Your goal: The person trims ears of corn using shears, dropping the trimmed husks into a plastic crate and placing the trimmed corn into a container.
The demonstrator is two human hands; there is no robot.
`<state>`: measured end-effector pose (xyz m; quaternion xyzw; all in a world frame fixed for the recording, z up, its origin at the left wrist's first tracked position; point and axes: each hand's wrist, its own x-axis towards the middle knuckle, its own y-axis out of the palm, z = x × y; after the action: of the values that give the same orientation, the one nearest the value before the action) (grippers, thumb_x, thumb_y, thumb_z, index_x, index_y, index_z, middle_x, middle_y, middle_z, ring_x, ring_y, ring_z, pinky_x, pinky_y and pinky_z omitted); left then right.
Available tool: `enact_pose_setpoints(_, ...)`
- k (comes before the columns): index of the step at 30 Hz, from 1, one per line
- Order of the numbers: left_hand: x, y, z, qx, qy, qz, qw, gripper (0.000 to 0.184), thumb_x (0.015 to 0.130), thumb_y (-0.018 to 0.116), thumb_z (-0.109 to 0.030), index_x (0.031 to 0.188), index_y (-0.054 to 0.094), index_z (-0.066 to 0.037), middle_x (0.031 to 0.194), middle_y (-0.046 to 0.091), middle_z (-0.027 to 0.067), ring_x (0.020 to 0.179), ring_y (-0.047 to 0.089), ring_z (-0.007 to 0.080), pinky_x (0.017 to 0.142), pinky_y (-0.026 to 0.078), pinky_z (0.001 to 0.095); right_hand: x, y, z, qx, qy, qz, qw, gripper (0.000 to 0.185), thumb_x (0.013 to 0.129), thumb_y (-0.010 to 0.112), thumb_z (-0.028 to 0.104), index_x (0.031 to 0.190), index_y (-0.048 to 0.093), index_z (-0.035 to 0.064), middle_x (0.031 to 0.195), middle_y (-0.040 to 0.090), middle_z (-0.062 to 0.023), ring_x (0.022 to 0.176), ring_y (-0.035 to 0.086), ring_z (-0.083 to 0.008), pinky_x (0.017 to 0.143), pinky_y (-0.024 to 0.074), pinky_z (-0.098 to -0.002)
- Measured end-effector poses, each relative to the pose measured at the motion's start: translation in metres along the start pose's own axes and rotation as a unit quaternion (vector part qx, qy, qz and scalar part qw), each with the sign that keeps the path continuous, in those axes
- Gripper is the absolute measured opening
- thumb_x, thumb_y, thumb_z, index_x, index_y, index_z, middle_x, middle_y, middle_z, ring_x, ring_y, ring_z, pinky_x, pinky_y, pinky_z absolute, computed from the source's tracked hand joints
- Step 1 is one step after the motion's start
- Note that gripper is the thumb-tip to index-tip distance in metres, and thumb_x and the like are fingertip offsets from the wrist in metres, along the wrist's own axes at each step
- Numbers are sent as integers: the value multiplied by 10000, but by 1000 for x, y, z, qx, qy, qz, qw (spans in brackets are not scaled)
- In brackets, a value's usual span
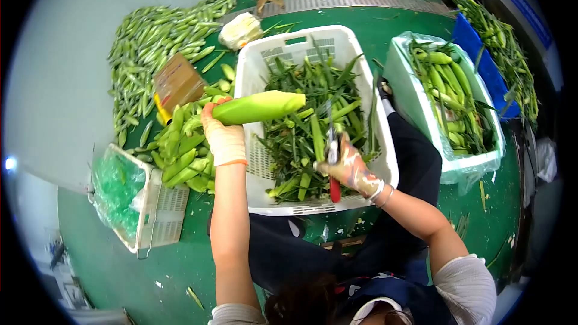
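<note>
My left hand (224, 134), in a pale glove with orange trim, is closed around one end of a green corn ear (262, 107). The ear lies nearly level above the left part of a white basket (388, 162), its other end pointing right. My right hand (352, 168), in a patterned glove, grips pruning shears (334, 151) with a red handle over the basket's right half. Their blades point up and are apart from the ear. Cut leaves and trimmings (310, 93) fill much of the basket.
Husked-green ears (189, 150) are heaped left of the basket beside a cardboard box (179, 79). A larger pile (144, 42) lies behind. A crate (168, 210) with green bags stands at left; a lined foam box (394, 78) of corn stands at right.
</note>
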<state>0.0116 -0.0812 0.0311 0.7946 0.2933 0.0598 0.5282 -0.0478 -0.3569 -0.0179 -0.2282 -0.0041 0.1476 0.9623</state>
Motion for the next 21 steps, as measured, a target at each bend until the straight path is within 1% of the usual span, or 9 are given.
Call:
enact_pose_setpoints(3,6,-3,-20,-19,64,-71,995,158,814,585,-195,814,514,-54,743,571,84,727,549,254,786,482,403,-3,24,14,-36,22,98,994,798,654,775,365,1167,356,-80,974,579,-270,924,605,-374,817,493,-410)
enact_pose_setpoints(7,-8,4,-20,-10,45,-73,996,143,830,538,-173,811,476,-45,719,535,79,686,525,241,736,488,388,24,49,34,30,-61,41,997,787,663,759,352,1173,343,-79,917,576,-249,848,597,-356,793,497,-393)
enact_pose_setpoints(11,-2,-6,-14,9,59,-94,994,149,822,553,-178,813,489,-43,757,551,81,733,536,254,778,486,394,45,50,29,32,-62,50,996,613,686,762,303,1104,470,-37,805,595,-137,725,593,-270,665,496,-383)
enact_pose_setpoints(13,1,-8,-18,1,49,-93,994,154,807,583,-174,825,503,-44,795,566,78,781,550,270,820,484,403,34,49,20,176,55,116,976,449,745,729,240,1035,520,-32,717,585,-83,624,585,-200,597,496,-339)
enact_pose_setpoints(15,11,-20,-27,31,3,22,999,165,800,592,-186,834,520,-41,762,579,91,736,562,271,785,497,407,20,34,28,258,84,186,944,163,818,661,114,836,523,30,663,565,-25,543,559,-129,521,482,-283)
enact_pose_setpoints(17,12,-23,-26,108,-11,52,993,220,807,626,-240,865,554,-40,749,605,106,730,595,277,758,508,398,14,29,24,341,79,172,921,198,818,680,129,798,501,47,664,537,-12,588,544,-110,564,477,-268)
enact_pose_setpoints(18,-2,-16,-18,191,-27,125,973,279,805,651,-278,908,563,-35,755,615,116,748,609,277,752,512,393,16,33,24,313,13,122,942,235,802,711,138,828,495,48,708,518,-2,666,520,-91,621,464,-249)
enact_pose_setpoints(19,-15,-8,-10,272,-42,196,941,339,803,676,-317,951,573,-30,762,626,126,766,622,277,745,516,388,21,24,26,233,3,167,958,306,768,753,149,893,492,50,768,512,7,733,493,-84,663,454,-246)
enact_pose_setpoints(21,-37,11,9,307,-144,197,920,466,792,709,-366,1053,551,-14,828,642,128,791,641,268,751,526,382,23,32,22,286,0,142,948,380,738,774,137,968,484,53,820,523,7,744,498,-94,671,466,-260)
